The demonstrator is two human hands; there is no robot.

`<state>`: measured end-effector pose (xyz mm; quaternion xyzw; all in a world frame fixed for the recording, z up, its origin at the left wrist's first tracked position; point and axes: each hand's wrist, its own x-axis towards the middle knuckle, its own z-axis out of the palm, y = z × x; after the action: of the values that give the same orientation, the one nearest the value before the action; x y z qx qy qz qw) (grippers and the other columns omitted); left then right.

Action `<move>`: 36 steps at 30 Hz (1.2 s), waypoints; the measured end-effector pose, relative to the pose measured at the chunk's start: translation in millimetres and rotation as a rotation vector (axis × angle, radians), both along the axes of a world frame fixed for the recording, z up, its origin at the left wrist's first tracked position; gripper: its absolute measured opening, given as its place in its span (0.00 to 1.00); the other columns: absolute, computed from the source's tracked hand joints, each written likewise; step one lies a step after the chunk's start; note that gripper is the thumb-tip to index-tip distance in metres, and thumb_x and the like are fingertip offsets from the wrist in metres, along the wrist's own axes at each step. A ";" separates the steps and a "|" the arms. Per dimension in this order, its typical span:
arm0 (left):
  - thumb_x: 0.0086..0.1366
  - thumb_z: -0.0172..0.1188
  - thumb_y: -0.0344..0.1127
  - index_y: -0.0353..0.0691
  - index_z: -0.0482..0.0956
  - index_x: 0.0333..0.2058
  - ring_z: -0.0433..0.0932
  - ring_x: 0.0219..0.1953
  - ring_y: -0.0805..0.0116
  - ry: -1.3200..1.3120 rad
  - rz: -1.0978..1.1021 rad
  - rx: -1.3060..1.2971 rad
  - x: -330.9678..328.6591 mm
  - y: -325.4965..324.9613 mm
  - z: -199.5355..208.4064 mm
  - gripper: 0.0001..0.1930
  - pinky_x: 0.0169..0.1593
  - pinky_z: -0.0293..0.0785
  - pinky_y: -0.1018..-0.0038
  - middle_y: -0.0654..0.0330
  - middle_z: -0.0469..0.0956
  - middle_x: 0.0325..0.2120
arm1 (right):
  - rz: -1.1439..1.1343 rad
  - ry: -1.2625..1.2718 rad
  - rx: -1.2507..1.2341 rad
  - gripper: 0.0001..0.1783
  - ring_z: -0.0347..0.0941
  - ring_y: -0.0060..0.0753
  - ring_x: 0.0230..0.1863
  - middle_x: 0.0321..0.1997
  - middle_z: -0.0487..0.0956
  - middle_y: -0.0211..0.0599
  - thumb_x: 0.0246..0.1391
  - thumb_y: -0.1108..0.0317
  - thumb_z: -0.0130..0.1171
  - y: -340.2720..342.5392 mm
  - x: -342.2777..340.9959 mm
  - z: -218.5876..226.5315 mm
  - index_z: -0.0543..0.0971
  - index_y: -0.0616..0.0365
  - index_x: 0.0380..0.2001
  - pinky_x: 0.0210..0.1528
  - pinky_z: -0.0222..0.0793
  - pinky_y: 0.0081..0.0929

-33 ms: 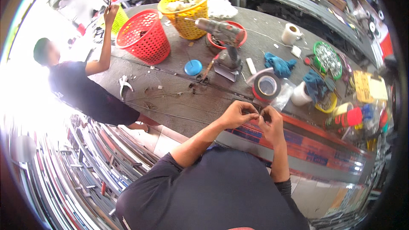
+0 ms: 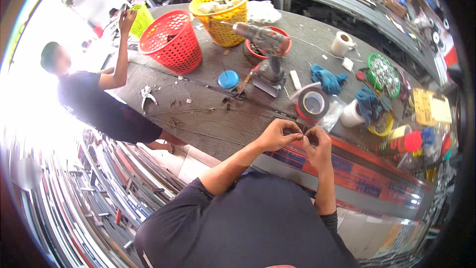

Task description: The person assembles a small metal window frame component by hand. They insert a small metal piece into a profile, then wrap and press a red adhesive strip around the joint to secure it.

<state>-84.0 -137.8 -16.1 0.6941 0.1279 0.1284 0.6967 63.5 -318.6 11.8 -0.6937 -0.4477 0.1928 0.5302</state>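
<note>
Just over the near edge of the workbench [image 2: 198,129], my two hands meet fingertip to fingertip. Thumb and index finger of my left hand [image 2: 278,135] are pinched together, and my right hand [image 2: 318,146] makes a similar pinch against it. Something tiny and dark seems to sit between the fingertips, too small to name. Below my hands runs a long strip with red and blue film [image 2: 342,168]. A roll of black tape [image 2: 313,103] lies just beyond them, next to a cordless drill [image 2: 270,64] standing upright on its battery.
Red [image 2: 171,44] and yellow [image 2: 223,22] baskets stand at the back. A blue round lid [image 2: 228,79] and pliers [image 2: 148,100] lie to the left. Rags [image 2: 328,78], a white roll [image 2: 342,43] and a green basket of small parts [image 2: 384,72] crowd the right. A co-worker [image 2: 99,94] stands at left.
The view has shifted slightly, so the bench items sit a little further right. My hands keep the same pinch. The co-worker's raised hand has shifted slightly, and their other arm now shows.
</note>
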 end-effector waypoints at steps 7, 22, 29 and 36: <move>0.77 0.78 0.34 0.31 0.93 0.48 0.88 0.44 0.74 0.068 0.052 -0.033 -1.2 -1.6 5.3 0.11 0.53 0.86 0.70 0.59 0.94 0.40 | -0.003 -0.179 0.066 0.06 0.86 0.42 0.37 0.36 0.85 0.42 0.67 0.74 0.74 2.7 -2.1 6.5 0.85 0.65 0.40 0.46 0.82 0.39; 0.72 0.79 0.35 0.29 0.95 0.44 0.91 0.37 0.67 0.307 -0.285 0.257 23.5 33.3 21.0 0.12 0.45 0.87 0.65 0.55 0.96 0.36 | 0.313 -0.669 0.155 0.12 0.85 0.55 0.53 0.53 0.90 0.45 0.50 0.79 0.77 10.3 17.4 24.8 0.85 0.65 0.38 0.55 0.83 0.50; 0.70 0.79 0.35 0.32 0.97 0.43 0.93 0.37 0.62 0.263 -0.119 0.316 16.0 28.6 21.7 0.11 0.46 0.87 0.62 0.49 0.96 0.37 | 0.200 -0.575 0.051 0.16 0.85 0.56 0.50 0.47 0.88 0.45 0.46 0.79 0.79 11.5 18.2 3.6 0.85 0.63 0.39 0.54 0.82 0.50; 0.61 0.79 0.33 0.37 0.93 0.36 0.91 0.39 0.41 -0.018 0.130 0.683 -0.8 2.6 15.6 0.08 0.47 0.86 0.52 0.47 0.91 0.33 | 0.127 -0.332 -0.152 0.12 0.86 0.52 0.38 0.38 0.88 0.49 0.48 0.77 0.77 18.7 13.7 2.8 0.85 0.66 0.36 0.46 0.81 0.45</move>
<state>-84.7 -135.3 -0.6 0.8764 0.1153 0.2137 0.4160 77.2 -299.9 14.6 -0.7243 -0.5560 0.1421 0.3822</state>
